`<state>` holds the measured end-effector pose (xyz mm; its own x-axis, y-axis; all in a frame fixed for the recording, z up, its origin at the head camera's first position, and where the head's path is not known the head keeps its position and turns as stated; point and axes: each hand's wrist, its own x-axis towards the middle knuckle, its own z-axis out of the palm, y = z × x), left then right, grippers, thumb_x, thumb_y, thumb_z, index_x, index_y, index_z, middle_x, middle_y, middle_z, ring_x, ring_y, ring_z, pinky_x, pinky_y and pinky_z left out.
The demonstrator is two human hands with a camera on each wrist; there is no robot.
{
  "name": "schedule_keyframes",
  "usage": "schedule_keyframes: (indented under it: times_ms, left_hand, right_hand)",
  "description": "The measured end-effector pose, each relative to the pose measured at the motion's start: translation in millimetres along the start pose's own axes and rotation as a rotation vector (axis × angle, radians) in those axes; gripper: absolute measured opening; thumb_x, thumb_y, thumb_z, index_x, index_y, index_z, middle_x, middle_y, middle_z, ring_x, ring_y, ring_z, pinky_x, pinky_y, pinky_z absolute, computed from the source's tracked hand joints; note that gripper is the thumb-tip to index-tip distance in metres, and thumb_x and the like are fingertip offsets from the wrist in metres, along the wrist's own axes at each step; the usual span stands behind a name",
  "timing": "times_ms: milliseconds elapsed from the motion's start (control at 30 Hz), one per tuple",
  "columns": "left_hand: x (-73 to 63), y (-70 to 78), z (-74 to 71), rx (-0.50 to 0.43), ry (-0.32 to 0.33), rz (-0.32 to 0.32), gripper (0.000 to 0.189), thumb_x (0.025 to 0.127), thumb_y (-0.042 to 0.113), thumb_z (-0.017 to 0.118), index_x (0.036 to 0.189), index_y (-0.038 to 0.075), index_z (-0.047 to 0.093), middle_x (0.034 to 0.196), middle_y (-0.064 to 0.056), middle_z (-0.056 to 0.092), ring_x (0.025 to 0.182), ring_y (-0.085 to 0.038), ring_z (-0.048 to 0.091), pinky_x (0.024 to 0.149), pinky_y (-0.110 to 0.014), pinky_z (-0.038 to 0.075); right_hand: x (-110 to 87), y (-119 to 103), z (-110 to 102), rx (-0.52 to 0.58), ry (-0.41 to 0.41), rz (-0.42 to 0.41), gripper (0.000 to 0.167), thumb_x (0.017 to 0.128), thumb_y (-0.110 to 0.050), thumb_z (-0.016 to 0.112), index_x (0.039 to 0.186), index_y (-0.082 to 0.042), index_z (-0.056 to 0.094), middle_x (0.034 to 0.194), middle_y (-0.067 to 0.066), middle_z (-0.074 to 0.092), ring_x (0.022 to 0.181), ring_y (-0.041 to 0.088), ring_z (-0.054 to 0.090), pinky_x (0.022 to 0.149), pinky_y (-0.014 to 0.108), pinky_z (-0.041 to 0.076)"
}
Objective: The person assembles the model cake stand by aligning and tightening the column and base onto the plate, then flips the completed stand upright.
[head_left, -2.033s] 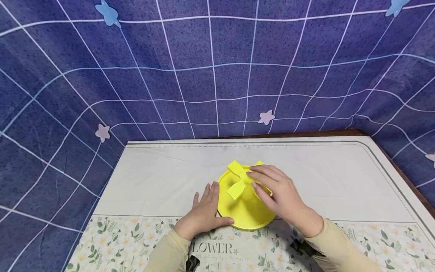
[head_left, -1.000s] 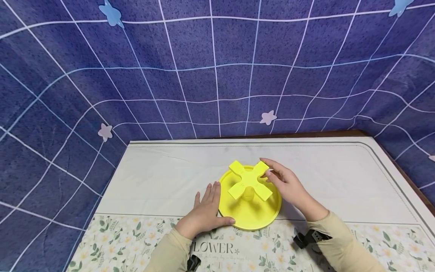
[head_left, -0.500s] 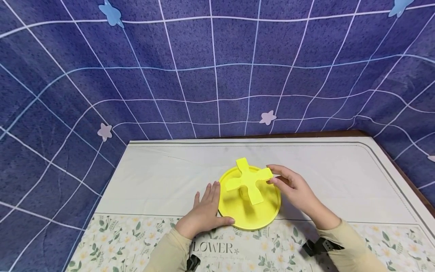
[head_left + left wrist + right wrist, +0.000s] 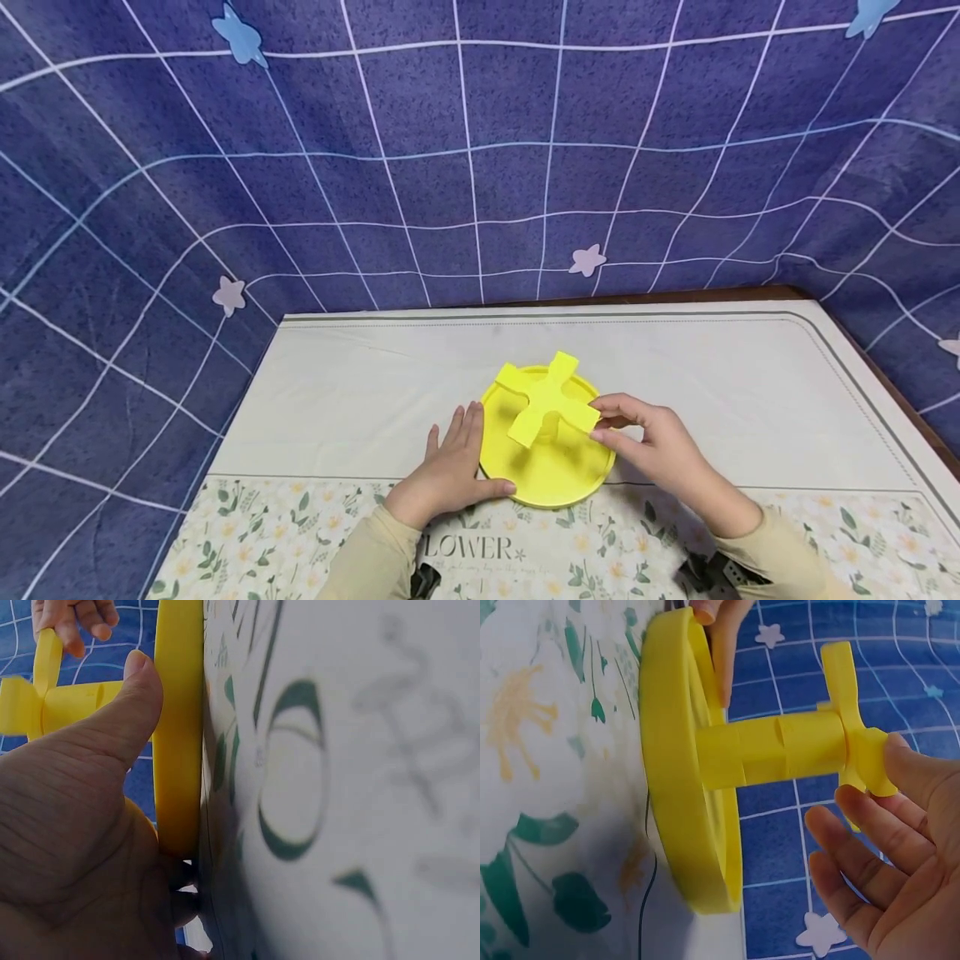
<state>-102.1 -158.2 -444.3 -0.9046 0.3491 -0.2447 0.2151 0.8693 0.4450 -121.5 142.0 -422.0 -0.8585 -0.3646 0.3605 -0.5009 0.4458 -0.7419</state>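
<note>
A yellow four-armed cross sits on a thick yellow post, which rises from a round yellow base with a raised rim. My right hand pinches the end of one arm of the cross between thumb and forefinger; its other fingers stay loosely bent beside it. On the left, my left hand rests against the base, fingers spread straight along the rim. The left thumb lies over the rim's near edge. The base stands flat on the tablecloth, and some left fingertips are partly hidden in the left wrist view.
The tablecloth is plain white at the back, with a flower print and lettering near me. A dark blue curtain with a white grid and stars hangs behind the table. Black straps cross my wrists.
The cross has turned on its post. My right hand moved from over the cross to its right side, then toward me with one arm pinched. The left hand and base have stayed put.
</note>
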Motion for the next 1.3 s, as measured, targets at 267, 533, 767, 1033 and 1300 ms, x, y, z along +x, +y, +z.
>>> schedule_keyframes:
  times_ms: [267, 533, 767, 1033, 1300]
  left_hand:
    - [-0.5, -0.2, 0.1, -0.016, 0.005, 0.01, 0.119, 0.081, 0.068, 0.062, 0.154, -0.003, 0.001, 0.161, -0.019, -0.001, 0.148, -0.036, -0.003, 0.113, -0.062, -0.002]
    - [-0.9, 0.6, -0.7, -0.008, 0.003, 0.015, 0.118, 0.082, 0.067, 0.062, 0.154, -0.003, 0.0, 0.161, -0.019, -0.001, 0.148, -0.036, -0.002, 0.113, -0.063, -0.002]
    - [0.1, -0.5, 0.0, -0.003, 0.001, 0.018, 0.118, 0.082, 0.067, 0.062, 0.154, -0.003, 0.0, 0.161, -0.019, -0.001, 0.148, -0.036, -0.002, 0.113, -0.063, -0.002]
    - [0.5, -2.2, 1.7, -0.008, 0.002, 0.022, 0.118, 0.082, 0.067, 0.061, 0.154, -0.002, -0.001, 0.162, -0.018, -0.002, 0.148, -0.036, -0.003, 0.113, -0.063, -0.002]
    - [0.4, -2.2, 1.3, -0.016, -0.005, 0.018, 0.118, 0.082, 0.068, 0.061, 0.155, -0.002, -0.002, 0.162, -0.018, -0.003, 0.148, -0.035, -0.004, 0.113, -0.062, -0.003]
  right_hand:
    - [1.6, -14, 7, -0.147, 0.002, -0.096, 0.035, 0.079, -0.022, 0.082, 0.111, -0.013, 0.073, 0.103, -0.003, 0.073, 0.083, 0.011, 0.068, 0.058, 0.028, 0.05]
    - [1.3, -19, 15, -0.22, 0.036, -0.136, 0.032, 0.076, -0.025, 0.084, 0.105, -0.015, 0.074, 0.096, -0.006, 0.073, 0.079, 0.01, 0.067, 0.062, 0.03, 0.053]
    - [0.8, -20, 14, -0.229, 0.024, -0.125, 0.035, 0.078, -0.028, 0.082, 0.109, -0.016, 0.073, 0.101, -0.005, 0.073, 0.08, 0.01, 0.067, 0.061, 0.025, 0.051]
    - [1.9, -14, 3, -0.203, 0.124, -0.126, 0.03, 0.082, -0.017, 0.079, 0.112, -0.012, 0.072, 0.102, -0.003, 0.073, 0.08, 0.011, 0.068, 0.055, 0.025, 0.049]
    - [15.2, -2, -5, -0.213, 0.145, 0.0, 0.031, 0.092, -0.015, 0.069, 0.123, -0.009, 0.066, 0.1, 0.005, 0.072, 0.073, 0.016, 0.068, 0.062, 0.032, 0.055]
